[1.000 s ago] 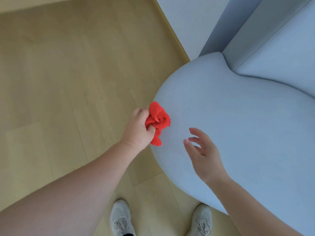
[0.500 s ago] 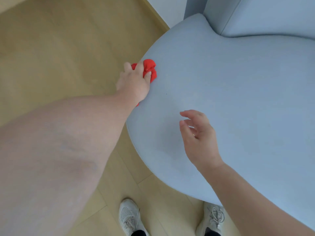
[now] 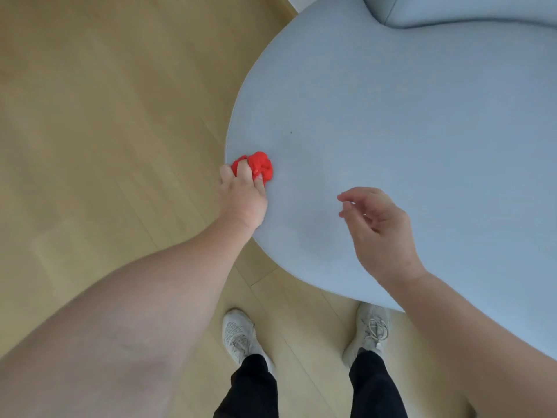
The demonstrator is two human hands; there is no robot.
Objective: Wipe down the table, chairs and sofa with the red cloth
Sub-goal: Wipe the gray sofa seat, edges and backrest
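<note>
A bunched red cloth (image 3: 261, 166) lies against the left rim of the rounded light-blue sofa seat (image 3: 407, 140). My left hand (image 3: 242, 196) grips the cloth and holds it on the fabric at the seat's edge. Hovering over the seat to the right, my right hand (image 3: 381, 227) has loosely curled fingers and holds nothing. The sofa's back cushion (image 3: 458, 9) shows at the top right.
Light wooden floor (image 3: 105, 116) spreads to the left and below the sofa. My two white sneakers (image 3: 239, 336) (image 3: 369, 330) and black trouser legs stand at the seat's near edge. A strip of white wall shows at the top.
My left hand has drawn the red cloth back toward me along the sofa's left rim. The camera view has shifted, so the sofa fills more of the frame. My right hand stays hovering, empty.
</note>
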